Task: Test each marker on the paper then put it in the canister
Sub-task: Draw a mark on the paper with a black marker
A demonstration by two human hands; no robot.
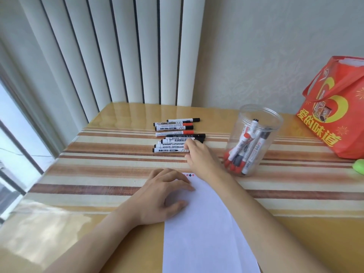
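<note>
Two bare forearms come into the head view from the lower edge, one from the lower left corner and one from the lower right. No cloth covers either of them as far as the picture reaches: no sleeve, no cuff, no glove. The left hand (165,196) carries nothing on it; its wrist shows no watch, band or bracelet, and its fingers show no ring. The right hand (199,154) is likewise unadorned at the wrist and across its back. The nails that can be seen are short and without coloured polish. Upper arms, shoulders and any clothing lie outside the picture
</note>
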